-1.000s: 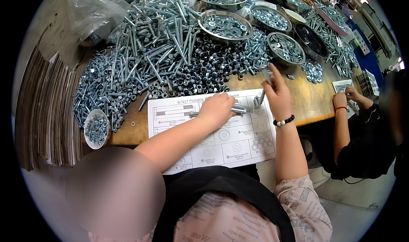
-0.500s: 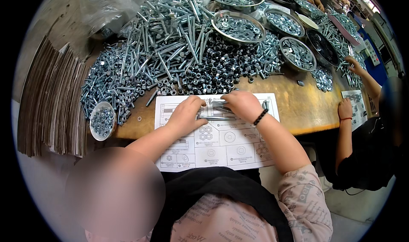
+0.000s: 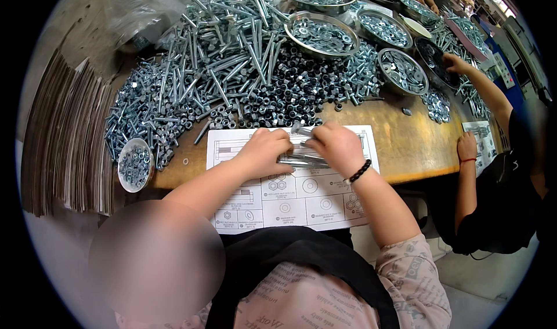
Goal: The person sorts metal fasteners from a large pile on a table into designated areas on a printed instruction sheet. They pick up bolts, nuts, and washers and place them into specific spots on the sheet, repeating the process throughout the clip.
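A printed sheet (image 3: pixel 284 207) with outline drawings of nuts, washers and bolts lies at the table's front edge. Several long silver bolts (image 3: pixel 310 160) rest on its upper part, between my hands. My left hand (image 3: pixel 264 152) has its fingers curled round the left ends of these bolts. From the right, my right hand (image 3: pixel 341 147) pinches a silver bolt (image 3: pixel 300 128) whose head points up and left. My right fingertips are partly hidden behind the hand. Just beyond the sheet lies a heap of nuts (image 3: pixel 290 91), many with dark inserts.
Behind the nuts rises a pile of long bolts (image 3: pixel 223 45). A white bowl of small nuts (image 3: pixel 136 165) stands at left, near stacked cardboard (image 3: pixel 64 137). Metal bowls of washers (image 3: pixel 322 34) stand at the back. On the right, a co-worker's hand (image 3: pixel 457 64) reaches into a black bowl (image 3: pixel 435 62).
My left hand has moved right and closed on the bolts' ends. My right hand has tilted one bolt up. The co-worker's far hand has moved to the black bowl.
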`<state>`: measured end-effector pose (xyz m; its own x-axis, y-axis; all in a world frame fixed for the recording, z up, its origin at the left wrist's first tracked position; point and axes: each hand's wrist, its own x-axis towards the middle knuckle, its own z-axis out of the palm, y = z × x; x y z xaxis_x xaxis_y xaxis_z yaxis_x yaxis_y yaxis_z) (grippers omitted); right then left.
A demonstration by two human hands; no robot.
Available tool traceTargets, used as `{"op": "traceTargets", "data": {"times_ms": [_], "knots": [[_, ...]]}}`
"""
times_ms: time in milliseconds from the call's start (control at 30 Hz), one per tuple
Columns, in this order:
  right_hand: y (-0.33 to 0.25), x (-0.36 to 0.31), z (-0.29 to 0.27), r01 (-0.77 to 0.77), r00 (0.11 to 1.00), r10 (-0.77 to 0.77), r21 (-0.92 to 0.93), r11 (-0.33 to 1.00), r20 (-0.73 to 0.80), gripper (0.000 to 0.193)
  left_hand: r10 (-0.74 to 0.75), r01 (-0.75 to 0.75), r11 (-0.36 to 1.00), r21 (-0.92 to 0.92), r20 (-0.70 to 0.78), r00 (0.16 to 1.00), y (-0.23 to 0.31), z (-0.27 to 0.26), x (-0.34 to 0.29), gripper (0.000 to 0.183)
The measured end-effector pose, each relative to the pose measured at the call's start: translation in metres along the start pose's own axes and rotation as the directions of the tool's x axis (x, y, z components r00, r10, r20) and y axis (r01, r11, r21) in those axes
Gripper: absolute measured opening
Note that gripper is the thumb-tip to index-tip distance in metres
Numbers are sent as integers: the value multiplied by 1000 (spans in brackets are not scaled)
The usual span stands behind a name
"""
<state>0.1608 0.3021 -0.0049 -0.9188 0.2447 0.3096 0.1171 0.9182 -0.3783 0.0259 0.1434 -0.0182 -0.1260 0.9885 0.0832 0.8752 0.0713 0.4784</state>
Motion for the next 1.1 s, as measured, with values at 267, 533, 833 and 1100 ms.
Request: {"op": "traceTargets", "data": {"times_ms": [267,533,833,1100], "knots": [[6,-14,-7,-35,999,34,116,993,6,15,2,0,997,81,-18,1000,5,-14,1,85],[9,-48,-4,-216,873,470,760,613,-131,34,-85,57,972,230,114,990,22,-4,25,59],[0,-36,19,-244,849,511,956,160,131,62,-229,252,949,190,-134,964,44,23,11,50],[8,-32,16,-244,801,568,970,19,190,61,-213,229,970,81,-166,963,36,30,15,54]]}}
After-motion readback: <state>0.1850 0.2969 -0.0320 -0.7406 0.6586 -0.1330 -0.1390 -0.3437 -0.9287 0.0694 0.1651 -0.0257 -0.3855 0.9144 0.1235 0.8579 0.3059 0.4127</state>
